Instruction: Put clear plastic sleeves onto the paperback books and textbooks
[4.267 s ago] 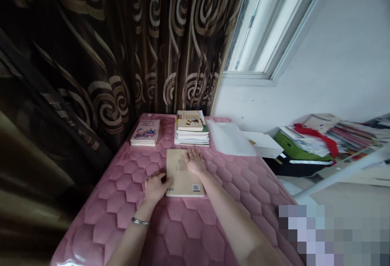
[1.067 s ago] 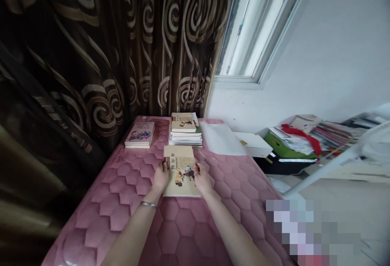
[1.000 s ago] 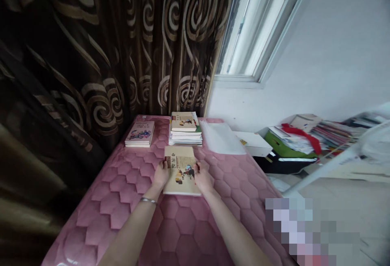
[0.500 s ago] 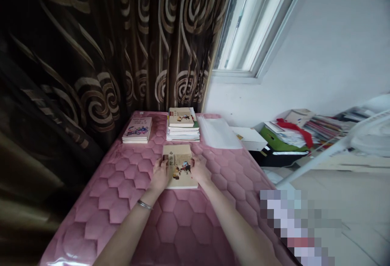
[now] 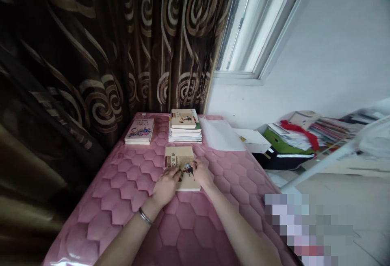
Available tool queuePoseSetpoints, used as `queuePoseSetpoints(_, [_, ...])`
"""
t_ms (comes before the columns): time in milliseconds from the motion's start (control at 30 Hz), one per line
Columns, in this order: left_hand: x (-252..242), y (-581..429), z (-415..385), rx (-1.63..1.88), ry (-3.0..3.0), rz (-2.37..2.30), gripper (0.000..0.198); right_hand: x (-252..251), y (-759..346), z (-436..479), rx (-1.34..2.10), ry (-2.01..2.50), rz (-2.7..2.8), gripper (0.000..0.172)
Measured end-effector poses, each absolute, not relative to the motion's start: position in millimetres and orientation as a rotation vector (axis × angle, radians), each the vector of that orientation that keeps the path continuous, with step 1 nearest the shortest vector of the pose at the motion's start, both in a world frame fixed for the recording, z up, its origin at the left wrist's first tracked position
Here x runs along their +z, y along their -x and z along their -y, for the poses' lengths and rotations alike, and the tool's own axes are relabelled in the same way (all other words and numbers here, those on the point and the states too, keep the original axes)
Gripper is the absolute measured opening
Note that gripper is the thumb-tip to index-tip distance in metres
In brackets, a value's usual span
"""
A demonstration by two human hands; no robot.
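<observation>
A cream-coloured book (image 5: 183,157) with dark characters and a small painted figure lies flat on the pink table cover (image 5: 173,229). My left hand (image 5: 167,184) rests on its lower left part, fingers stretched across the cover. On the opposite side my right hand (image 5: 202,172) has its fingers curled over the book's right edge. Behind it stands a stack of books (image 5: 185,131), topped by a similar cream book. To the left lies a short pile of pale pink books (image 5: 139,131) with colourful figures on the top cover.
A clear plastic sheet (image 5: 224,135) lies right of the stack, with a white box (image 5: 254,140) beyond the table edge. Papers and a green-and-black bag (image 5: 280,142) are piled farther right. A patterned curtain (image 5: 146,46) hangs behind, beside the window (image 5: 250,26).
My left hand has moved from the book's left edge onto its cover, with the fingers now stretched over it. My right hand stays at the right edge. The view has shifted slightly.
</observation>
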State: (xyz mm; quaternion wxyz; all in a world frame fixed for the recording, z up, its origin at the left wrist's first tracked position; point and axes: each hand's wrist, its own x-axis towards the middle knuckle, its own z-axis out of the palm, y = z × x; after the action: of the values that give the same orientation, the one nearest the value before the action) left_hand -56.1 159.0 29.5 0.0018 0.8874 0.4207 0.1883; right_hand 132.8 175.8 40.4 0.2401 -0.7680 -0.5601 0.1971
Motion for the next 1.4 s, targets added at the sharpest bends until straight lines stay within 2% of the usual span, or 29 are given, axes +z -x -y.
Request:
queuePoseSetpoints(333, [30, 80, -153, 0.57, -2.589, -1.505, 0.045, 39, -138, -173, 0.528, 2.049, 1.485, 0.022])
queuePoseSetpoints(700, [30, 85, -157, 0.548, -2.415, -1.442, 0.045, 41, -136, -171, 0.445, 2.103, 1.469, 0.025])
queuePoseSetpoints(900, [27, 106, -165, 0.723, -2.306, -1.295, 0.037, 36, -143, -170, 0.417, 2.07, 1.436, 0.029])
queuePoseSetpoints(1133, [24, 110, -170, 0.947, -2.067, -1.398, 0.031, 33, -148, -172, 0.433, 2.019, 1.419, 0.03])
queuePoseSetpoints(1300, [41, 88, -186, 0.808, -1.759, -1.487, 0.031, 32, -147, -171, 0.439, 1.996, 1.371, 0.03])
queuePoseSetpoints(1400, [47, 78, -204, 0.729, -1.692, -1.546, 0.023, 30, -147, -171, 0.444, 1.993, 1.341, 0.031])
